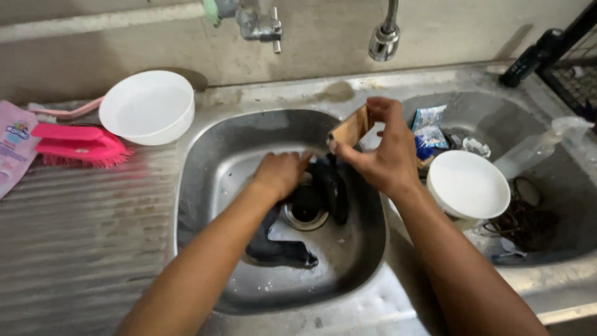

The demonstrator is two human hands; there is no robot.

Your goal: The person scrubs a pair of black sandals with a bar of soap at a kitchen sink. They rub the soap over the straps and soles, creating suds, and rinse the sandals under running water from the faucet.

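My left hand [283,172] reaches down into the steel sink basin [211,180] and grips a dark wet cloth [333,190] that lies over the drain [305,214]. More of the dark cloth [277,249] trails toward the front of the basin. My right hand [379,152] hovers above the basin's right side, its fingers pinching a small flat brown block [352,126], tilted on edge, just above the cloth.
A white bowl [147,106] and a pink scrub brush [78,144] sit on the ribbed drainboard at left, beside a pink pouch [13,143]. The right basin holds an upturned white bowl [467,185], wrappers, a spray bottle [535,148] and clutter. Two taps [385,34] hang above.
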